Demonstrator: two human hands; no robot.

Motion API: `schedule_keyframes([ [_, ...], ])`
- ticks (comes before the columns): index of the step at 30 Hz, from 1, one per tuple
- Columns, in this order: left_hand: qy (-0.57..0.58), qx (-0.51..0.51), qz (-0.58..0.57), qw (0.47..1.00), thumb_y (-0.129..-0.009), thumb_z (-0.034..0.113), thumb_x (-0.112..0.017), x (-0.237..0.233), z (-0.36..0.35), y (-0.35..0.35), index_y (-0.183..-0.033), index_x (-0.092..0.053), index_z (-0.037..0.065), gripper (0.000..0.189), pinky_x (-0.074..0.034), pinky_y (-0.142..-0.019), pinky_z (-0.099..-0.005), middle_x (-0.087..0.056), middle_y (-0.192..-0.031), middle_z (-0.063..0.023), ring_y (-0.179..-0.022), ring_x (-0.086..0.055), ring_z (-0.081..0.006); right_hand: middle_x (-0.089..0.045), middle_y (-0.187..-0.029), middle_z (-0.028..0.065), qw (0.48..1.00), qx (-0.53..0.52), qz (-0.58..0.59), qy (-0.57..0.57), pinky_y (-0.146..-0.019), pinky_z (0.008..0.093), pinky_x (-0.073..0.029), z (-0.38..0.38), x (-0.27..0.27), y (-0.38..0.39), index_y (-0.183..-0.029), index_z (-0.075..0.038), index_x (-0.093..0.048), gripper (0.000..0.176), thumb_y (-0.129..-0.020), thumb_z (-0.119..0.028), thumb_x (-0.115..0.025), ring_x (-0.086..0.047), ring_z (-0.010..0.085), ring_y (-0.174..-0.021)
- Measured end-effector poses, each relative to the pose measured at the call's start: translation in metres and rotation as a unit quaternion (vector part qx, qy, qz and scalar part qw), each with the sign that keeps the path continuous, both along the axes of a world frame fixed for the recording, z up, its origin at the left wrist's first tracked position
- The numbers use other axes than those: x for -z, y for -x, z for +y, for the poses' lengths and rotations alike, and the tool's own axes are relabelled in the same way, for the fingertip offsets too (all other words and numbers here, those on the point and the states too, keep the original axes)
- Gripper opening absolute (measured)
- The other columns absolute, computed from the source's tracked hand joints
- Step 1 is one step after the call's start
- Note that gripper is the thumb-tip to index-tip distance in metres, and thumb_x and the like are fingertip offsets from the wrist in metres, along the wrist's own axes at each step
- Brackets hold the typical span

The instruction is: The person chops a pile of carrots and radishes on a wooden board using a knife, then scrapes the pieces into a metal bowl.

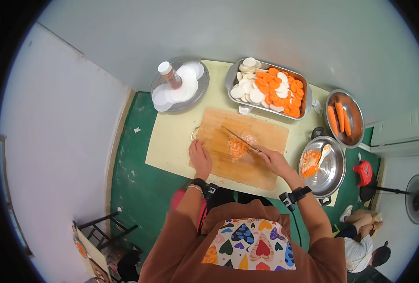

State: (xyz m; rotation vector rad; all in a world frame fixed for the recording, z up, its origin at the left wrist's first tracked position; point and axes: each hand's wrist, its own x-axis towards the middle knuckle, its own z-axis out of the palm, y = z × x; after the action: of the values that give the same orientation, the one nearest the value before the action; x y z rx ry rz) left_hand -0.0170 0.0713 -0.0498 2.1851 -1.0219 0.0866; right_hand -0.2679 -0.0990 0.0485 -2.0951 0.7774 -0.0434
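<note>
My right hand (274, 161) is wrapped round the handle of a kitchen knife (240, 137). The blade lies over a heap of finely chopped carrot (237, 148) in the middle of a wooden cutting board (219, 123). A paler chopped patch (249, 137) sits on the far side of the blade. My left hand (200, 158) rests with its fingers laid on the board's left edge, near a metal ring handle (194, 134), and holds nothing.
Behind the board stands a metal tray (270, 109) of sliced carrot and white slices. A pan (336, 165) with chopped bits and a spoon, a bowl (359, 115) of carrots, and a plate (203, 85) with a white-capped bottle (173, 78) surround it. Another person (360, 250) sits at right.
</note>
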Motion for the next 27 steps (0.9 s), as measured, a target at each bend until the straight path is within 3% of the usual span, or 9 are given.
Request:
schedule_keyframes([
  [5, -0.040, -0.065, -0.012, 0.997, -0.089, 0.008, -0.050, 0.002, -0.005, 0.004, -0.117, -0.053, 0.006, 0.029, -0.033, -0.102, -0.0456, -0.049, -0.131, -0.0151, -0.124, -0.043, -0.0346, -0.065, -0.111, 0.0229, 0.998, -0.032, 0.053, -0.015, -0.086, 0.0422, -0.050, -0.006, 0.012, -0.006, -0.137, -0.016, -0.051, 0.038, -0.100, -0.023, -0.046, -0.063, 0.0402, -0.099],
  [8, -0.060, -0.078, -0.016, 0.995, -0.090, 0.010, -0.051, 0.007, -0.004, 0.004, -0.118, -0.053, 0.009, 0.029, -0.032, -0.103, -0.0447, -0.049, -0.132, -0.0133, -0.125, -0.043, -0.0327, -0.064, -0.113, 0.0239, 0.998, -0.042, 0.029, -0.037, -0.088, 0.0418, -0.049, -0.006, 0.019, -0.006, -0.136, -0.013, -0.051, 0.038, -0.100, -0.022, -0.046, -0.063, 0.0400, -0.101],
  [10, -0.083, -0.082, -0.008, 0.993, -0.091, 0.012, -0.051, 0.009, -0.005, 0.002, -0.119, -0.053, 0.010, 0.028, -0.031, -0.104, -0.0459, -0.049, -0.133, -0.0119, -0.126, -0.043, -0.0306, -0.066, -0.101, 0.0238, 0.998, -0.043, -0.047, -0.004, -0.081, 0.0448, -0.051, -0.007, 0.033, -0.004, -0.134, -0.013, -0.053, 0.038, -0.100, -0.026, -0.048, -0.064, 0.0406, -0.091],
  [14, -0.121, -0.094, -0.049, 0.987, -0.092, 0.013, -0.051, 0.013, -0.005, 0.001, -0.119, -0.052, 0.011, 0.027, -0.030, -0.104, -0.0474, -0.049, -0.133, -0.0106, -0.126, -0.043, -0.0289, -0.067, -0.092, 0.0236, 0.998, -0.002, -0.038, -0.041, -0.077, 0.0439, -0.051, -0.004, 0.001, -0.014, -0.133, -0.014, -0.055, 0.036, -0.100, -0.026, -0.047, -0.065, 0.0402, -0.085],
  [16, -0.113, -0.081, -0.050, 0.989, -0.093, 0.014, -0.051, 0.008, -0.007, 0.001, -0.119, -0.053, 0.012, 0.026, -0.029, -0.104, -0.0481, -0.049, -0.133, -0.0093, -0.126, -0.043, -0.0278, -0.065, -0.084, 0.0241, 0.995, 0.052, 0.039, -0.081, -0.072, 0.0428, -0.050, -0.005, -0.016, -0.020, -0.133, -0.016, -0.056, 0.035, -0.100, -0.027, -0.048, -0.065, 0.0387, -0.077],
  [19, -0.139, -0.096, -0.037, 0.985, -0.091, 0.012, -0.052, 0.007, -0.007, 0.004, -0.119, -0.055, 0.014, 0.029, -0.029, -0.104, -0.0470, -0.049, -0.133, -0.0080, -0.125, -0.043, -0.0266, -0.062, -0.077, 0.0232, 1.000, 0.017, 0.024, -0.008, -0.066, 0.0419, -0.049, -0.010, 0.023, -0.010, -0.131, -0.017, -0.058, 0.034, -0.100, -0.027, -0.049, -0.063, 0.0377, -0.069],
  [23, -0.166, -0.077, -0.034, 0.983, -0.088, 0.011, -0.054, 0.002, -0.003, 0.004, -0.119, -0.056, 0.017, 0.031, -0.030, -0.102, -0.0463, -0.050, -0.131, -0.0070, -0.121, -0.045, -0.0256, -0.064, -0.083, 0.0235, 0.995, 0.018, 0.092, -0.044, -0.070, 0.0359, -0.050, -0.012, 0.002, -0.017, -0.129, -0.008, -0.059, 0.034, -0.100, -0.023, -0.049, -0.062, 0.0312, -0.068],
  [25, -0.158, -0.086, -0.054, 0.982, -0.086, 0.009, -0.055, 0.008, -0.004, 0.004, -0.119, -0.057, 0.019, 0.034, -0.032, -0.098, -0.0446, -0.051, -0.127, -0.0055, -0.115, -0.047, -0.0249, -0.059, -0.070, 0.0221, 0.999, 0.035, -0.003, -0.033, -0.062, 0.0409, -0.048, -0.010, 0.016, -0.009, -0.128, -0.017, -0.061, 0.033, -0.099, -0.029, -0.051, -0.061, 0.0360, -0.063],
  [27, -0.162, -0.088, -0.039, 0.982, -0.085, 0.009, -0.056, 0.010, -0.003, 0.003, -0.118, -0.057, 0.019, 0.035, -0.033, -0.095, -0.0437, -0.052, -0.125, -0.0052, -0.113, -0.048, -0.0250, -0.059, -0.069, 0.0218, 0.999, 0.026, 0.022, -0.031, -0.061, 0.0411, -0.048, -0.014, 0.012, -0.010, -0.128, -0.017, -0.061, 0.033, -0.099, -0.029, -0.051, -0.061, 0.0359, -0.062],
])
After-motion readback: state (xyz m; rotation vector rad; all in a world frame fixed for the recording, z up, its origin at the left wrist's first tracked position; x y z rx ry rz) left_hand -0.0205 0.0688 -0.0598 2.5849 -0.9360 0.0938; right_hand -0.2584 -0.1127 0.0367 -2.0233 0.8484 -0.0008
